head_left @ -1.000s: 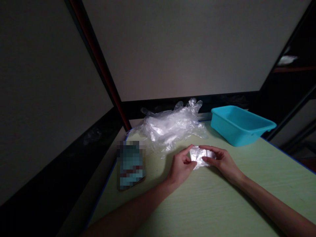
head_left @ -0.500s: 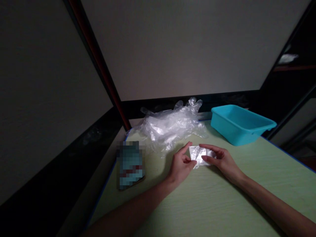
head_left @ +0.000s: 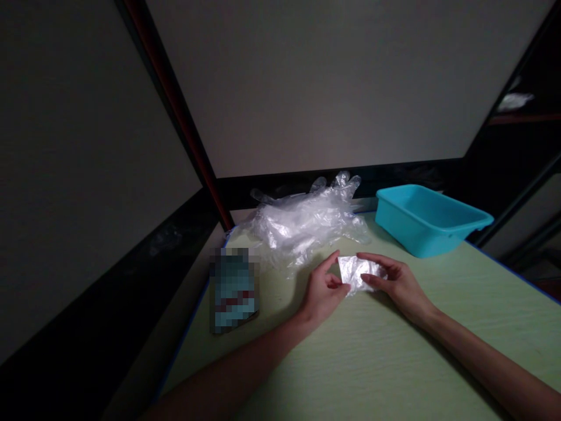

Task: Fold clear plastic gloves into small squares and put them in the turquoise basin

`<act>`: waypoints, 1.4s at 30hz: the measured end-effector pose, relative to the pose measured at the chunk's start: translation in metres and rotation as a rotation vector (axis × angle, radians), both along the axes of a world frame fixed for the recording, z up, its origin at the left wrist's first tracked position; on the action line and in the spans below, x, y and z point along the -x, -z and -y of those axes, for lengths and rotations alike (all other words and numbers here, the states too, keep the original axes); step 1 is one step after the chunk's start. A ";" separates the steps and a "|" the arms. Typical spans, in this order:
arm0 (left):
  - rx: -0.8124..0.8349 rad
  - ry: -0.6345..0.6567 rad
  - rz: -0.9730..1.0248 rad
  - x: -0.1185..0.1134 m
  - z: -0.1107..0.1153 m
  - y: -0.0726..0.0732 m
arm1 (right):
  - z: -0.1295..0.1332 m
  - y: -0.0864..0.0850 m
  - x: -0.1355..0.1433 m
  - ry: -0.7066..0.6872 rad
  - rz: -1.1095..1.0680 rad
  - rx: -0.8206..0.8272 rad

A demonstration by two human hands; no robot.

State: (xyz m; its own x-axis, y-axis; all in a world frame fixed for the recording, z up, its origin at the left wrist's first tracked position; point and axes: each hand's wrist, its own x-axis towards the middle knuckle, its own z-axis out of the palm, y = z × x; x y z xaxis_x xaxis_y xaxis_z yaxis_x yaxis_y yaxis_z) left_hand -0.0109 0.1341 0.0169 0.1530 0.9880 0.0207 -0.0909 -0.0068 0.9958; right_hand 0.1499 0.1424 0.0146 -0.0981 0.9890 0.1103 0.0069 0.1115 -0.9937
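A: Hands?
B: Bare left hand (head_left: 322,292): thumb on the near left corner of a small, shiny, crinkled rectangle of clear plastic (head_left: 354,272), forefinger at its far left corner. Narrow grip, holding it by that end.
A: The other?
B: Right hand (head_left: 401,286) pinches the right part, thumb flat on the face, fingers along the far edge.
A: Its position?
B: Between both hands, over a pale green wood-grain table (head_left: 394,362). Cannot tell whether it touches the surface.
A: Surroundings?
B: Beyond the left hand, a loose heap of clear thin plastic gloves (head_left: 302,222). Farther right, a turquoise rectangular plastic tub (head_left: 401,225). Left of the left hand, a flat bluish-grey object (head_left: 234,292), pixelated, lying near the table's left edge.
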 end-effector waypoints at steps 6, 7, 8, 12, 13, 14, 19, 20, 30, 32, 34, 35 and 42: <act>-0.021 -0.005 0.026 -0.001 0.000 0.001 | 0.000 0.000 0.000 -0.003 0.001 0.001; -0.022 -0.007 0.025 -0.001 -0.001 0.001 | 0.000 0.000 0.000 0.001 -0.001 -0.001; -0.020 -0.007 0.029 -0.001 -0.001 0.001 | 0.000 0.000 0.000 0.003 -0.002 -0.003; -0.012 0.010 0.084 -0.001 -0.002 -0.002 | 0.001 0.000 0.000 -0.003 -0.017 0.004; -0.014 0.012 0.098 -0.001 -0.002 -0.003 | 0.001 -0.001 0.000 -0.009 -0.021 0.006; -0.018 0.014 0.106 -0.001 -0.002 -0.004 | 0.001 -0.001 0.000 -0.013 -0.020 0.007; -0.036 0.016 0.087 0.000 -0.002 -0.003 | 0.003 -0.004 0.001 -0.032 -0.002 -0.016; -0.038 0.010 0.085 0.000 -0.003 -0.002 | 0.004 -0.005 0.001 -0.041 -0.012 -0.022; -0.057 -0.032 0.087 0.000 -0.005 0.001 | -0.008 -0.003 -0.011 0.102 -0.428 0.157; -0.063 -0.028 0.089 0.000 -0.005 0.001 | -0.011 -0.003 -0.017 0.106 -0.484 0.173; -0.066 -0.023 0.093 0.000 -0.004 0.000 | -0.012 -0.005 -0.019 0.078 -0.516 0.189; -0.068 -0.021 0.095 0.000 -0.004 0.000 | -0.012 -0.006 -0.018 0.060 -0.521 0.199; -0.070 -0.021 0.102 0.000 -0.003 -0.001 | -0.001 -0.012 -0.002 -0.083 -0.366 0.181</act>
State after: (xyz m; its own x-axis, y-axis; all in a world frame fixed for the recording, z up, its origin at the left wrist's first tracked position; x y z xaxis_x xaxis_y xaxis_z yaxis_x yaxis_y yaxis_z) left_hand -0.0111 0.1368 0.0179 0.1264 0.9865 0.1039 -0.1909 -0.0786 0.9785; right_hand 0.1516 0.1435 0.0265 -0.1652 0.9860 -0.0222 -0.3523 -0.0801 -0.9325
